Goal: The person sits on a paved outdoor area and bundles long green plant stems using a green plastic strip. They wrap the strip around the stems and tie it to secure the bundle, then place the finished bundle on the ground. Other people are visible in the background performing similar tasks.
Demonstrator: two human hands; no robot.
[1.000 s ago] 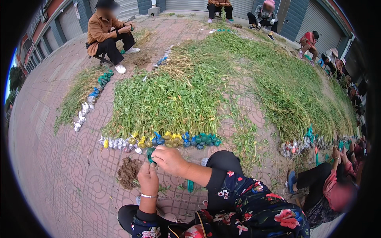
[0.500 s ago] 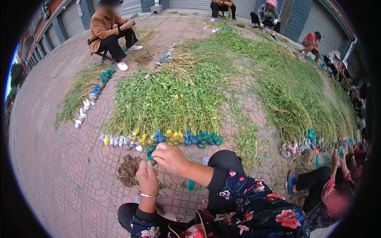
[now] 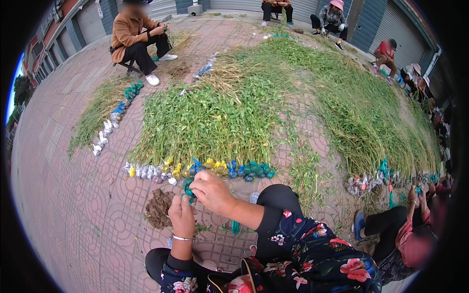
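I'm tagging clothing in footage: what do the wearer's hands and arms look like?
The left hand and right hand are ungloved. A narrow silvery bangle rings the left wrist. Dark fabric sleeves printed with red, pink and white flowers end in plain black cuffs.

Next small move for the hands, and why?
Probably snug up the green bag between the right hand and left hand: both pinch it, and the row of bags ahead looks gathered at the top. The grip hides whether this one is tied.

Open-air forecourt (image 3: 53, 161): pink paving (image 3: 97, 210), grey roller shutters (image 3: 90, 29).
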